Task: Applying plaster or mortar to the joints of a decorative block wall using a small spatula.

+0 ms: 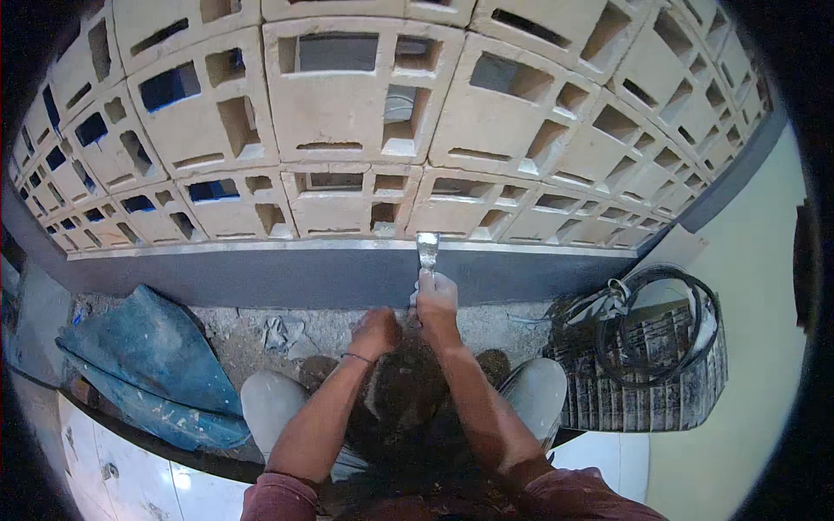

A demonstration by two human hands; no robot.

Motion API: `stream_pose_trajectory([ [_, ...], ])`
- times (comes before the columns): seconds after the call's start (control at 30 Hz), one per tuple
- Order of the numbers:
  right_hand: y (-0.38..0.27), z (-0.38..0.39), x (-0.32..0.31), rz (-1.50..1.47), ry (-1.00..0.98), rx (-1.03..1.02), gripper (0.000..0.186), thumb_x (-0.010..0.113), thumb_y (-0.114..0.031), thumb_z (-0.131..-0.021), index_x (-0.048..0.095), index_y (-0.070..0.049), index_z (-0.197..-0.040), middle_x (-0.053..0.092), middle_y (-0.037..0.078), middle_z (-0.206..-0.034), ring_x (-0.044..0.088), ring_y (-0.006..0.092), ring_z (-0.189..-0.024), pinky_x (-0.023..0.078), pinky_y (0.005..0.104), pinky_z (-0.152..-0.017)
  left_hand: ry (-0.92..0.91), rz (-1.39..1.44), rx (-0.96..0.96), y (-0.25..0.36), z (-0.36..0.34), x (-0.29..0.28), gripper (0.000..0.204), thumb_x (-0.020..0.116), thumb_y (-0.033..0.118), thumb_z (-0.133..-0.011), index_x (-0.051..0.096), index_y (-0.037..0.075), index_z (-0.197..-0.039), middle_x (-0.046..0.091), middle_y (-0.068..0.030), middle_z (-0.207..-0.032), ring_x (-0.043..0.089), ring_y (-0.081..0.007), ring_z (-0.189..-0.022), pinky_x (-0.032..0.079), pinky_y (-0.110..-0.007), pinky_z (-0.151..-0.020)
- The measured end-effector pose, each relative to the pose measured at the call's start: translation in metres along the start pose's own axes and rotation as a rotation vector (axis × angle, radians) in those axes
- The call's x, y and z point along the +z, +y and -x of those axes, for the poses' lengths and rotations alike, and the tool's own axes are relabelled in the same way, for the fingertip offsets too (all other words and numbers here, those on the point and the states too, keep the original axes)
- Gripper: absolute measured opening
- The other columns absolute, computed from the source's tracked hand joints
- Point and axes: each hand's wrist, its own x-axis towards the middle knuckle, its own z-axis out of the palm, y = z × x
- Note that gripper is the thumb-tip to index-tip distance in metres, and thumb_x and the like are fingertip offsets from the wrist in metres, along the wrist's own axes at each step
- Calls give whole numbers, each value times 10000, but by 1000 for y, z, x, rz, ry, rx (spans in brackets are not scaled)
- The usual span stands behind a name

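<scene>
My right hand [437,298] is wrapped round the handle of a putty knife [427,250], whose wide metal blade points away from me. The blade's edge meets the pale strip [347,246] along the foot of a cream openwork block wall [326,104]. A smooth dark grey band [243,273] runs below that strip, under the knife. Just left of it, my left hand [378,332] is curled closed near my knees, with a thin band on its wrist. What it holds, if anything, is hidden.
A stained blue sheet [156,365] lies folded at left. Crumpled plastic [282,334] sits on the rough, dusty ground [230,334] by the band. At right, a coiled black cable [608,347] rests on a dirty ribbed panel [643,399], beside a pale wall [751,347].
</scene>
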Motion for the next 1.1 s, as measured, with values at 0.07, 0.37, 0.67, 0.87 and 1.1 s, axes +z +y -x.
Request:
stream_pose_trajectory([
  [0.07,-5,-1,-15,32,29,-218,359,531,-330,-1018,577,-69,-776,533,29,-599,493,141,-452,368,306,-395,-60,-23,-6,-1,0,6,230,647,190,-813,719,-1,-919,699,-275,-968,672,-456,-977,553,-539,-844],
  [0.37,-60,-2,-7,-366,176,420,351,526,-301,-1034,577,-62,-782,525,16,-596,483,128,-460,380,296,-405,-142,-141,-96,36,32,-59,311,647,168,-822,672,-32,-1059,690,-275,-1061,674,-440,-1023,547,-538,-879],
  [0.67,-31,-4,-37,-487,-12,210,310,546,-328,-1020,584,-71,-850,532,5,-613,471,109,-449,349,271,-390,-71,-14,32,39,11,-28,224,671,177,-802,710,-18,-907,692,-288,-972,678,-445,-978,547,-546,-844],
  [0.87,-95,-38,-98,-491,-311,689,277,578,-290,-1000,629,-38,-898,549,19,-608,476,125,-440,352,278,-401,-62,-97,-51,46,14,-37,224,667,169,-806,709,-19,-919,691,-290,-986,676,-453,-976,547,-548,-857],
  [1.1,-97,-45,-69,-308,-303,519,247,567,-237,-998,624,-16,-903,561,30,-627,493,128,-453,353,284,-410,-74,-126,20,22,-4,-7,273,648,139,-792,681,-61,-975,681,-300,-1037,661,-466,-1014,545,-530,-887],
])
